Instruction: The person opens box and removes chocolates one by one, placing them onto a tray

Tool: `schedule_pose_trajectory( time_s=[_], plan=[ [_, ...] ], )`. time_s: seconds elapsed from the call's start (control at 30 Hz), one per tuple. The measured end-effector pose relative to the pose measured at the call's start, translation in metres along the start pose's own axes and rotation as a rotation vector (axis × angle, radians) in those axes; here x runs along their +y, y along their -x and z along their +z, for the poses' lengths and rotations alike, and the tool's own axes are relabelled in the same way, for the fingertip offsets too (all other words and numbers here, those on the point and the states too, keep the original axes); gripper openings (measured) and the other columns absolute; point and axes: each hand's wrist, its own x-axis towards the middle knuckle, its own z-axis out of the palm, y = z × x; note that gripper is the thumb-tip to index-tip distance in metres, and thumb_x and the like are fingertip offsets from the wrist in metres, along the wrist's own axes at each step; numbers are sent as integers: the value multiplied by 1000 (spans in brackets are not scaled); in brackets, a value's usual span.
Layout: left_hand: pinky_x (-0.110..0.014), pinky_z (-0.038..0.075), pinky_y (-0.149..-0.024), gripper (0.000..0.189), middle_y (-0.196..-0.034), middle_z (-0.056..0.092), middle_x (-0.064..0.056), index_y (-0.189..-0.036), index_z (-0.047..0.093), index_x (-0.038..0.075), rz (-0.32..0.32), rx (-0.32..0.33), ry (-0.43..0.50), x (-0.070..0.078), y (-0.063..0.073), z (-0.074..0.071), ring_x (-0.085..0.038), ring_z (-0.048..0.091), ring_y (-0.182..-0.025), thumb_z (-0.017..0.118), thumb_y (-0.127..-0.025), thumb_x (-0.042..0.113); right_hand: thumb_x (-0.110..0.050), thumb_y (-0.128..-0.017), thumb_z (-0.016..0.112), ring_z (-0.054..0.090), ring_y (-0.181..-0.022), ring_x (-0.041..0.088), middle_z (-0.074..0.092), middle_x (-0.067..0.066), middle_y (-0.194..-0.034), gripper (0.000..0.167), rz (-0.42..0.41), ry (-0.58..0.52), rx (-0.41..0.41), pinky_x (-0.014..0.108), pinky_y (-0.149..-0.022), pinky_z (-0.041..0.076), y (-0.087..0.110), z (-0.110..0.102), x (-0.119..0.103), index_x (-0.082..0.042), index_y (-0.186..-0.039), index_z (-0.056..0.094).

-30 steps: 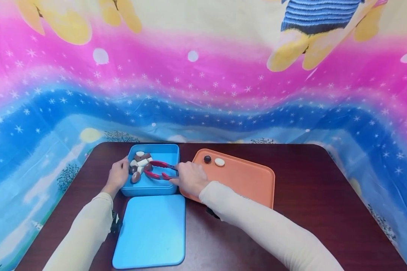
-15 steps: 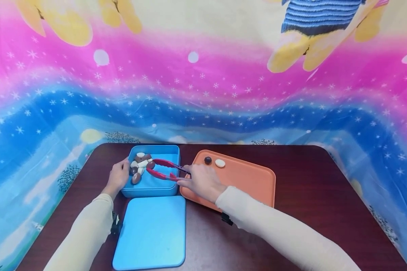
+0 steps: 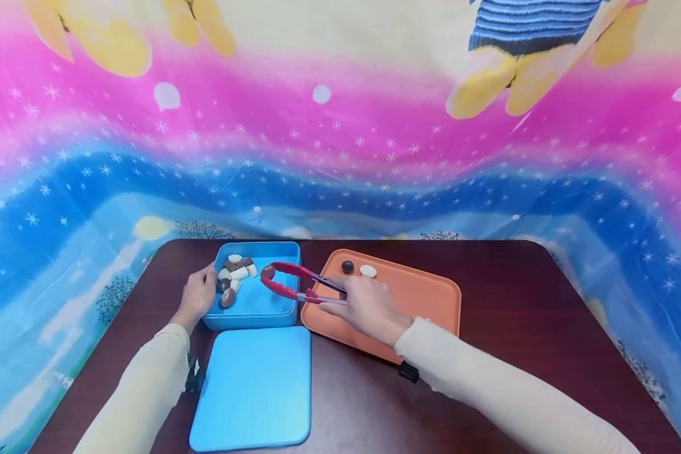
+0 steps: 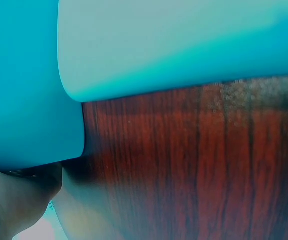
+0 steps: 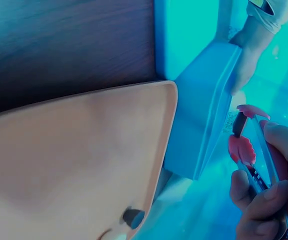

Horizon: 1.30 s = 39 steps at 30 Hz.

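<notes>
My right hand (image 3: pixel 371 309) grips a pair of red-tipped tongs (image 3: pixel 301 271). Between the tong tips a brown oval chocolate-like piece (image 3: pixel 268 272) is pinched, raised over the right part of the blue box (image 3: pixel 250 320). The right wrist view shows that dark piece (image 5: pixel 239 124) between the red tips. My left hand (image 3: pixel 198 293) holds the box's left wall. Inside the box, several brown and white pieces (image 3: pixel 238 273) lie toward the left. On the orange tray (image 3: pixel 414 296) sit a dark round piece (image 3: pixel 347 267) and a white oval piece (image 3: pixel 367 271), near its far left corner.
A blue lid (image 3: pixel 252 391) lies flat on the dark wooden table (image 3: pixel 516 315), directly in front of the box. The tray stands close by the box's right side. A patterned cloth (image 3: pixel 340 157) hangs behind the table.
My right hand has moved right with the tongs, lifting the brown piece away from the other pieces in the box. My left hand has stayed at the box.
</notes>
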Motion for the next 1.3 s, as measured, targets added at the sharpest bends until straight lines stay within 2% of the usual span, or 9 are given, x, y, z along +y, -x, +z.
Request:
schedule_pose_trajectory(
  time_s=[0.27, 0.67, 0.8, 0.97, 1.17, 1.3],
  plan=[
    [-62, 23, -124, 58, -164, 25, -26, -160, 22, 4, -2, -2, -4, 1, 1, 0, -48, 24, -151, 17, -112, 35, -53, -87, 74, 47, -47, 10, 54, -9, -57, 57, 5, 39, 19, 25, -40, 31, 21, -14, 17, -26, -137, 65],
    [-62, 22, -124, 58, -164, 26, -25, -160, 23, 5, -3, 4, 0, 0, 0, 1, -47, 23, -152, 17, -112, 36, -53, -85, 77, 37, -47, 9, 48, -8, -53, 61, 64, 82, 31, 25, -43, 21, 40, -25, 42, -26, -139, 64],
    [-62, 23, -124, 58, -164, 26, -25, -160, 23, 4, -1, 4, -4, 0, 0, 0, -47, 23, -152, 16, -112, 36, -53, -85, 77, 38, -49, 10, 52, -7, -54, 61, 82, 90, 40, 26, -44, 23, 44, -29, 48, -25, -138, 65],
    [-62, 23, -123, 58, -163, 27, -26, -159, 24, 4, 3, 10, -7, -1, 0, 1, -48, 24, -151, 17, -112, 35, -52, -84, 78, 49, -57, 7, 67, -9, -69, 59, 81, 106, 61, 26, -46, 32, 49, -32, 56, -25, -135, 67],
    [-62, 23, -123, 56, -163, 28, -25, -159, 26, 5, 17, 24, -4, -1, 0, 0, -48, 25, -151, 18, -111, 34, -51, -84, 78, 37, -51, 8, 51, -10, -55, 59, 76, 136, 58, 25, -44, 24, 54, -34, 67, -27, -137, 65],
    [-61, 23, -124, 56, -163, 29, -24, -159, 28, 5, 28, 37, -4, -2, 1, 0, -47, 25, -151, 18, -111, 33, -52, -84, 78, 32, -50, 7, 46, -11, -53, 59, 62, 156, 72, 24, -45, 21, 56, -35, 73, -29, -136, 66]
  ],
)
